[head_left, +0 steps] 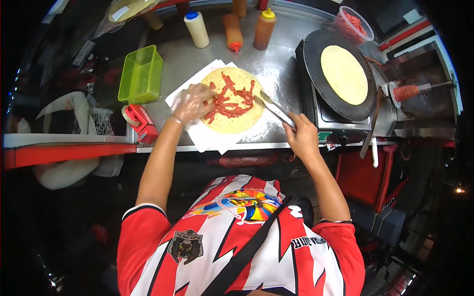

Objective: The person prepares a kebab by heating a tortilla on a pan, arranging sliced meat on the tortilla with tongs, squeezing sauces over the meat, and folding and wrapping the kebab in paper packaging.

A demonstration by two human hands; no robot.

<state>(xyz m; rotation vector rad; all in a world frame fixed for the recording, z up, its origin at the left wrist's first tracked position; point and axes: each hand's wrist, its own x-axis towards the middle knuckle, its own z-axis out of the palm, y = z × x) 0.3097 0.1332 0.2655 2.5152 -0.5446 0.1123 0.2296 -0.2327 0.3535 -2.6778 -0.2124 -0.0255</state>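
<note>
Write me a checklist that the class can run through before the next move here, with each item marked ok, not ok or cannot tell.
1. Right hand has a grip on the tongs: ok.
2. Left hand clear of the near flatbread: not ok, it is over the left part.
3. Left hand's grip on a red strip: cannot tell, the fingers hide it.
4. Red strips within the near flatbread's visible edge: ok.
5. Far flatbread inside the rim of the round griddle: ok.
6. White handle behind the counter's front edge: not ok, it juts past.
</note>
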